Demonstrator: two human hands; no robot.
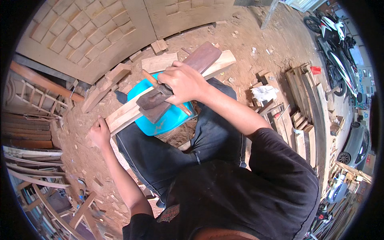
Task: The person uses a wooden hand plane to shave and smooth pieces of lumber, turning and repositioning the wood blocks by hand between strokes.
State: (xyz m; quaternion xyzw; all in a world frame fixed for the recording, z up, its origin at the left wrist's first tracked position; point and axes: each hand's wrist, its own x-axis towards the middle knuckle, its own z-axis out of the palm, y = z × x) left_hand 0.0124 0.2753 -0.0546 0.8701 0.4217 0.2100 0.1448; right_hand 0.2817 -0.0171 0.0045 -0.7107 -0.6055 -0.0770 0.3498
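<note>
A long pale plank [128, 116] lies on a slant across a bright blue plastic surface [160, 126], running from near left to far right in front of the seated person's dark trousers [154, 150]. On it sits a dark wooden hand plane [203, 56] with a crosswise handle. The right hand [182, 82] has its fingers curled around the plane's middle; the left hand [100, 132] grips the plank's left end, its fingers partly hidden.

The brown floor [236, 44] is strewn with shavings and offcuts. Panels with raised wooden blocks [86, 28] stand at the far left, and curved wooden strips [34, 178] lie at the near left. On the right, a stack of boards [310, 108] lies beside a crumpled white sheet [265, 93]; beyond are motorcycles [338, 52] and a pale car [358, 148].
</note>
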